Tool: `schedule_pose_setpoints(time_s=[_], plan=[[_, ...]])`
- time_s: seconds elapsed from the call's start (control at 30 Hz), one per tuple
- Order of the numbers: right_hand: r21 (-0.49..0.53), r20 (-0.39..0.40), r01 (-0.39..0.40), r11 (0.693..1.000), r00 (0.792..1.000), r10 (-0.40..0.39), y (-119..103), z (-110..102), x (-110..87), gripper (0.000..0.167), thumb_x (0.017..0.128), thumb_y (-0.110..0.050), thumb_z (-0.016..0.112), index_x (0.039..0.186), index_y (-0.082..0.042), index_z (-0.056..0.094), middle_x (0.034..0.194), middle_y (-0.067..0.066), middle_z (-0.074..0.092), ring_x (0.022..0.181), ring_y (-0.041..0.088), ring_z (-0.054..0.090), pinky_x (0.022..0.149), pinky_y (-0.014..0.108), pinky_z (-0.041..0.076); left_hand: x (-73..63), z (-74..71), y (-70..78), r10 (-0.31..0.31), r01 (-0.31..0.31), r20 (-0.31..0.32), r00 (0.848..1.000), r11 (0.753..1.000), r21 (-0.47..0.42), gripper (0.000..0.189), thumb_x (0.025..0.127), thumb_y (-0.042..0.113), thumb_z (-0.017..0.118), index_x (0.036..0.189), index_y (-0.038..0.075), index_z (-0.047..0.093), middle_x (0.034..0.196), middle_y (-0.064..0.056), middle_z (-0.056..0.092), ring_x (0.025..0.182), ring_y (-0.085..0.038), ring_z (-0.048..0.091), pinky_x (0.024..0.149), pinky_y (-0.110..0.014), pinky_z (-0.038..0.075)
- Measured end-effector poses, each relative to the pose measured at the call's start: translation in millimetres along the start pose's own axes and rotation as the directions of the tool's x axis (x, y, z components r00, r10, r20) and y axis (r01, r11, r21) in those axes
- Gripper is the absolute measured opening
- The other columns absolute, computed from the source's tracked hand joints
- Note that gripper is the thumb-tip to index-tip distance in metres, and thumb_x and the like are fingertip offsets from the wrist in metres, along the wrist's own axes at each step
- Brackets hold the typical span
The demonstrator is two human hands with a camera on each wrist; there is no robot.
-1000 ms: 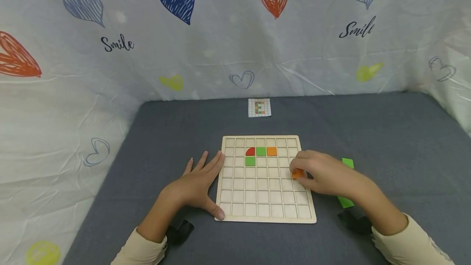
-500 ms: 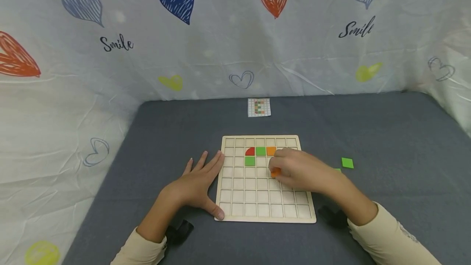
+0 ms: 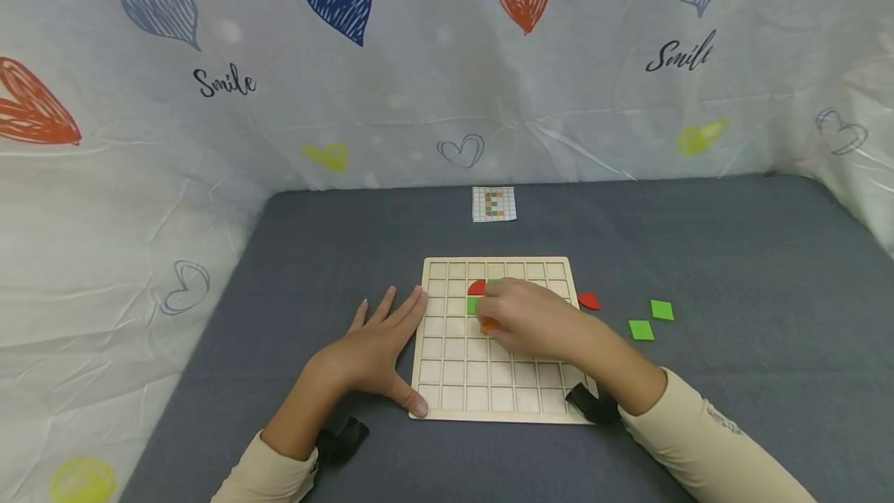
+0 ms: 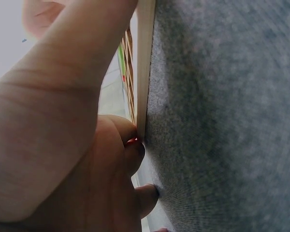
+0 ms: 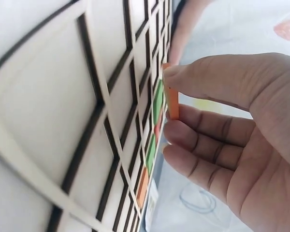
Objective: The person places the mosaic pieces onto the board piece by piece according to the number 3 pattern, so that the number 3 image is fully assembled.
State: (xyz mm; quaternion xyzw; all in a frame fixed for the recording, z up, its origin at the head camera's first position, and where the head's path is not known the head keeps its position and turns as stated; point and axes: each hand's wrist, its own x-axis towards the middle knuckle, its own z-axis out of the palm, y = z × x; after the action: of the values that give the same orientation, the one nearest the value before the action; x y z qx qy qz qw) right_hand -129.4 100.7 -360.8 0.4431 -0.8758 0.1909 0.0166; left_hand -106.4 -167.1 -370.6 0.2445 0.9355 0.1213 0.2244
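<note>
A wooden grid board [image 3: 464, 394] lies on the dark table. Spread fingers of my left hand [image 3: 377, 352] rest along its left edge, thumb at the near left corner. Between thumb and fingertips, my right hand [image 3: 534, 320] pinches an orange square tile [image 5: 172, 96] close over the board, just below the placed tiles. Set in the grid are a red quarter-round tile [image 3: 477, 287], a green tile [image 3: 471, 306] below it and another green tile [image 5: 151, 153] beside it. An orange tile [image 5: 142, 188] in the same row is hidden by my hand in the head view.
Right of the board lie a red tile [image 3: 589, 300] and two green tiles, one farther [image 3: 662, 310] and one nearer [image 3: 641, 330]. Behind the board is a small printed pattern card [image 3: 494, 204]. A curtain with hearts [image 3: 391, 99] hangs at the table's back edge.
My right hand has carried the orange tile leftward from the board's right edge to below the placed tiles. The loose red and green tiles came into view. The left hand stays put.
</note>
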Motion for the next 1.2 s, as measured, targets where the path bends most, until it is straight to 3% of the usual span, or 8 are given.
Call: schedule_pose_setpoints(time_s=[0.43,0.73,0.97,1.2], plan=[[0.001,0.021,-0.015,1.000,1.000,0.015,-5,10,9.7,0.028,0.080,0.002,0.072,0.070,-0.016,0.054,0.071,-0.007,0.042,0.064,0.011,0.043,0.058,0.024,0.039,1.3,0.8,-0.5,0.004,-0.004,-0.005,1.000,1.000,0.004,0.153,0.048,0.077,0.083,0.163,0.017,0.002,0.167,0.000,-0.002,0.150,-0.033,-0.012,0.114,-0.064,-0.004],[0.034,0.042,-0.006,0.999,0.999,0.005,-7,12,7.8,0.019,0.082,0.001,0.074,0.077,-0.014,0.062,0.075,-0.006,0.049,0.067,0.010,0.046,0.062,0.024,0.044,1.4,1.1,-0.4,-0.005,0.005,0.002,1.000,1.000,-0.004,0.153,0.048,0.077,0.084,0.163,0.018,0.002,0.167,0.001,-0.002,0.151,-0.032,-0.012,0.115,-0.063,-0.005],[0.053,0.028,0.037,0.998,0.999,-0.039,-8,10,-1.9,0.015,0.081,0.004,0.069,0.083,-0.011,0.069,0.081,-0.005,0.057,0.074,0.011,0.052,0.069,0.025,0.048,0.2,-0.2,-0.7,-0.012,0.012,0.010,1.000,1.000,-0.015,0.153,0.048,0.076,0.084,0.163,0.017,0.002,0.167,0.001,-0.003,0.150,-0.032,-0.013,0.114,-0.063,-0.006],[0.034,0.014,-0.008,0.999,1.000,0.008,-2,-3,-28.5,0.017,0.082,0.003,0.069,0.090,-0.012,0.072,0.091,-0.005,0.064,0.086,0.013,0.059,0.077,0.029,0.052,0.5,-0.7,0.2,-0.010,0.010,0.008,1.000,1.000,0.000,0.152,0.048,0.077,0.084,0.163,0.018,0.003,0.167,0.001,-0.002,0.151,-0.032,-0.013,0.114,-0.063,-0.005]])
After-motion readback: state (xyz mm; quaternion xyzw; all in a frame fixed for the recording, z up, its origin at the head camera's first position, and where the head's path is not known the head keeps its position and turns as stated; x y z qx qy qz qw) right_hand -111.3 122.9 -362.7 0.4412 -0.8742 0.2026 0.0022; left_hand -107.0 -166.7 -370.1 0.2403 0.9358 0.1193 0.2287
